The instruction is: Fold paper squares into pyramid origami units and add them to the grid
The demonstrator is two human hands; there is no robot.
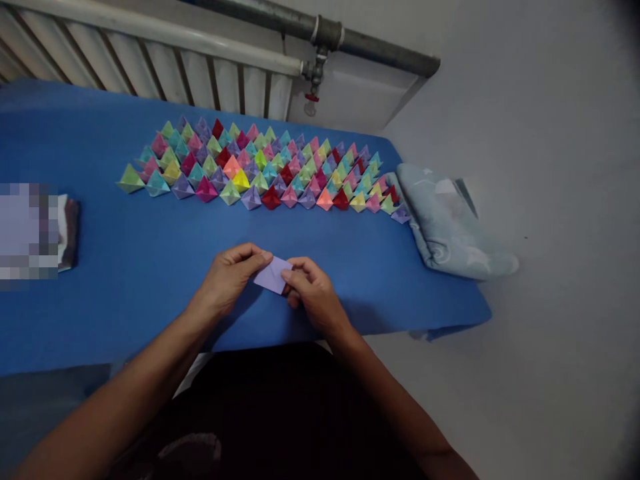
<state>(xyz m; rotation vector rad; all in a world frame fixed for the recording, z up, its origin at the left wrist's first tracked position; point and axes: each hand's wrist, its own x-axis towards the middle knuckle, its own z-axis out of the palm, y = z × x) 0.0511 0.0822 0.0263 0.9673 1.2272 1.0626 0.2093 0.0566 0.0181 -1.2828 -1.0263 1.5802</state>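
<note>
A small light purple paper [273,275] is held up between both hands, above a blue-covered table [150,267]. My left hand [235,270] pinches its upper left corner between thumb and fingers. On the right side, my right hand [310,287] grips the paper, with the thumb on its face and the fingers curled behind. Beyond the hands stand several rows of small folded paper boats [270,197] in green, pink, purple, blue, red and yellow.
A folded grey-blue cloth [445,220] lies at the table's right end by the wall. A blurred-out stack [30,230] sits at the far left. Behind the table are a white radiator [150,60] and a pipe with a red-handled valve [312,98].
</note>
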